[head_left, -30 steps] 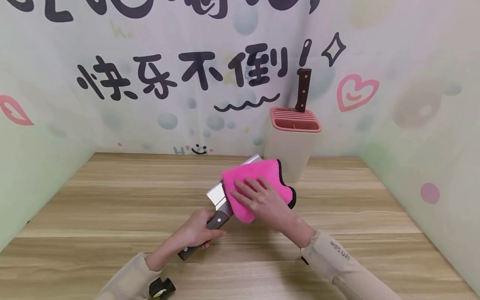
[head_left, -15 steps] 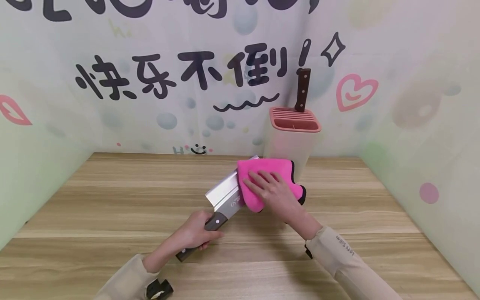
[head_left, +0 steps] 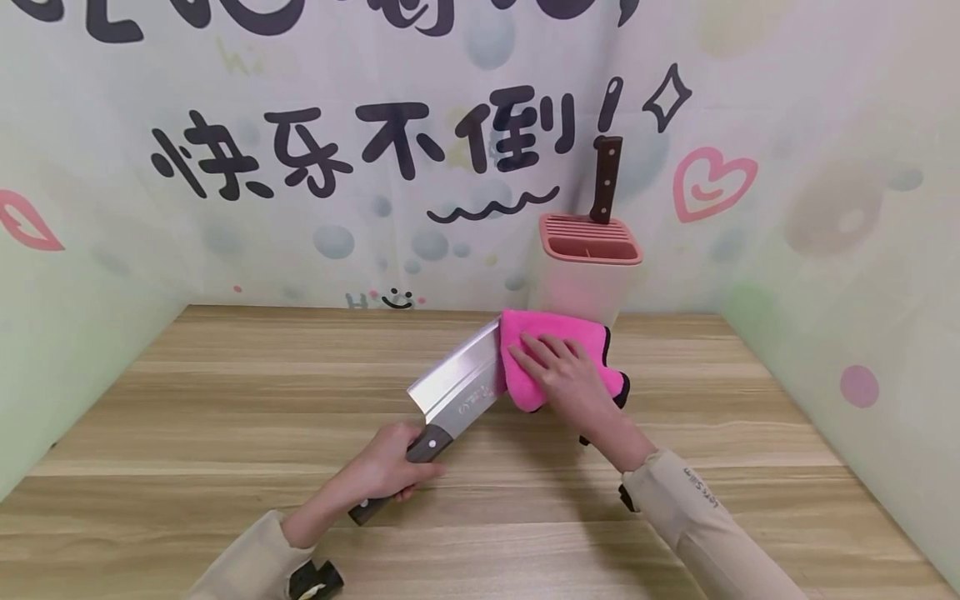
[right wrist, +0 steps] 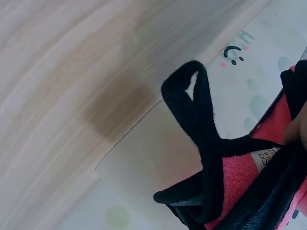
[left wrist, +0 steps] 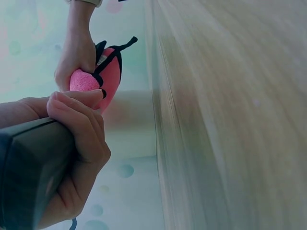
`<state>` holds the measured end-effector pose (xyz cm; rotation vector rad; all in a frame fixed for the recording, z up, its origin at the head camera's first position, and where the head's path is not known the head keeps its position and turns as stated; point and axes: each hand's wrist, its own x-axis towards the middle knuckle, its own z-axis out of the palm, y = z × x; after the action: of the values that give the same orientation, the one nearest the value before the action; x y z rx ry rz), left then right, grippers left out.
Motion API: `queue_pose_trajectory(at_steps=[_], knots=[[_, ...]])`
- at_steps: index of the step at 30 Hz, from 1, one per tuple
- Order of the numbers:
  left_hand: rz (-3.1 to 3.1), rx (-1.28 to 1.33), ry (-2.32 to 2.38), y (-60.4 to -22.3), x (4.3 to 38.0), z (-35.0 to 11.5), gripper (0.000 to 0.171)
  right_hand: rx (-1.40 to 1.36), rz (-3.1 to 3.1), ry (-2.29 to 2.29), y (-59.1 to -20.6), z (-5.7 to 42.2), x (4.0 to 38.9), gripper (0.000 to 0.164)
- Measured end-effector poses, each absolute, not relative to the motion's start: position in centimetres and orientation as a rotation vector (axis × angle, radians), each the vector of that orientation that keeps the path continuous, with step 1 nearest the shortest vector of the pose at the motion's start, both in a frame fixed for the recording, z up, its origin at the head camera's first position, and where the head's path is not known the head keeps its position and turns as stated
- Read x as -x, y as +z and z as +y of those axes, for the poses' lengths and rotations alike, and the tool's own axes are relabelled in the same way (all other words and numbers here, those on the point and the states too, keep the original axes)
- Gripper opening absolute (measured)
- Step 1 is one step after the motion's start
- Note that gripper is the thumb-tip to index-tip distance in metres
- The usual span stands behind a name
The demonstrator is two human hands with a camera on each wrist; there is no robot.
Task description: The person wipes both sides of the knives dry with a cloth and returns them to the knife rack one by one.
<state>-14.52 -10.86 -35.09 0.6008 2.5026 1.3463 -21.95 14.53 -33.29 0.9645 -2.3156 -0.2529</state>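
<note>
The pink cloth (head_left: 524,388) and the right hand (head_left: 572,379) on it have slid farther toward the tip of the cleaver (head_left: 444,411), baring more of the blade (head_left: 459,371), while the left hand (head_left: 388,464) has hardly stirred. That left hand is nearest, fingers curled round the dark handle (head_left: 429,444), holding the knife slanted up off the wooden table (head_left: 225,417). Wiping the blade looks to be the step in hand, this stroke nearly run out. I'd say the next move calls for a steady left wrist, and for the right fingers to clear the tip without brushing the edge.

Outward from the handle, the blade is broad and clean-looking: grey along one side, with lettering (head_left: 474,402) too small to read, and shiny along the other. The cloth hides its far end, folded about it, plush, with black trim and a black loop (right wrist: 180,103) dangling. The right fingers bend over it, grasping it; the thumb I can hardly make out. Behind stands a cream knife block (head_left: 588,287); whether the cloth touches it I can't tell. A brown-handled knife (head_left: 607,179) stands in it, before the printed backdrop (head_left: 300,242).
</note>
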Motion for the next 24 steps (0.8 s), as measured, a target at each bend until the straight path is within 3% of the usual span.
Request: queue_pose_trajectory(at_steps=[24], knots=[[2.500,-0.573,1.337,-35.1,14.6,-10.7,0.019,-1.051,-2.189,-0.435,-33.1,12.5,20.2,0.054]])
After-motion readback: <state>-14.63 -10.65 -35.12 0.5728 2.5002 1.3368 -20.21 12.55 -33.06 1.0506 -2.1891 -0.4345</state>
